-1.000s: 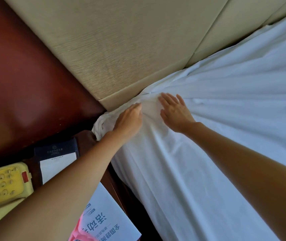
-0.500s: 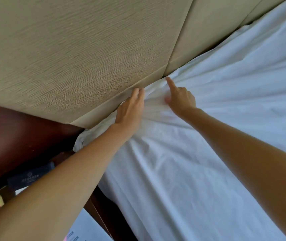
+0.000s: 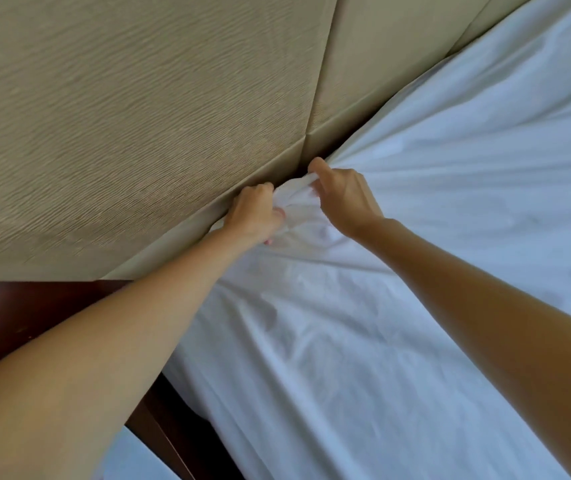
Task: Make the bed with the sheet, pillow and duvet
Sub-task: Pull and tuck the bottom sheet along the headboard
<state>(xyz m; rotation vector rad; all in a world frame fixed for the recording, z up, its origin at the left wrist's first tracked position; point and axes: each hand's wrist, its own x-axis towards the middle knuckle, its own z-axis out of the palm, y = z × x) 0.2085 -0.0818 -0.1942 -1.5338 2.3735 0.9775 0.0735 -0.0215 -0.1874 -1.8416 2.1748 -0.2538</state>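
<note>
A white sheet (image 3: 398, 271) covers the mattress and runs up to the beige padded headboard (image 3: 138, 116). At the head edge a bunch of the sheet is gathered between both hands. My left hand (image 3: 251, 214) grips the bunched cloth from the left, right beside the headboard's lower edge. My right hand (image 3: 341, 192) grips the same bunch from the right, thumb raised toward the dark gap between mattress and headboard. Creases fan out from the bunch across the bed. No pillow or duvet is in view.
A dark red-brown wooden panel (image 3: 17, 313) stands left of the bed below the headboard. A dark wooden edge (image 3: 166, 427) runs along the mattress side, with a pale paper (image 3: 131, 459) at the bottom.
Both hands have slid further along the headboard edge and closed on the sheet, bunching it between them. The view followed, so the bedside table items left the frame.
</note>
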